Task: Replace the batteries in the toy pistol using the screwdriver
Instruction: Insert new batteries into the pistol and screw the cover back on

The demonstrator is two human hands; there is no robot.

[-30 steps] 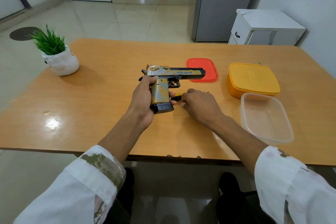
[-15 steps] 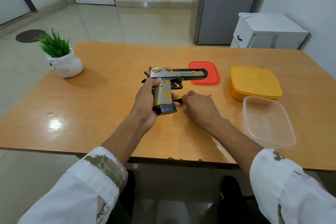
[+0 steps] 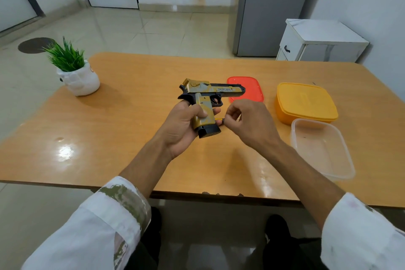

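Clamping left hand [image 3: 182,129] round the toy pistol [image 3: 206,103] grip, above the tabletop [image 3: 131,138]; lifting right hand [image 3: 249,123] off it, pinching the screwdriver [image 3: 219,121] beside the pistol's base, probably readying for the battery-cover screw.

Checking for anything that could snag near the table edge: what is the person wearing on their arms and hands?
The left hand and right hand are bare: no gloves, watch or rings visible. The left sleeve is white, its turned-back cuff blotched olive; the right sleeve is white with faint pinkish marks.
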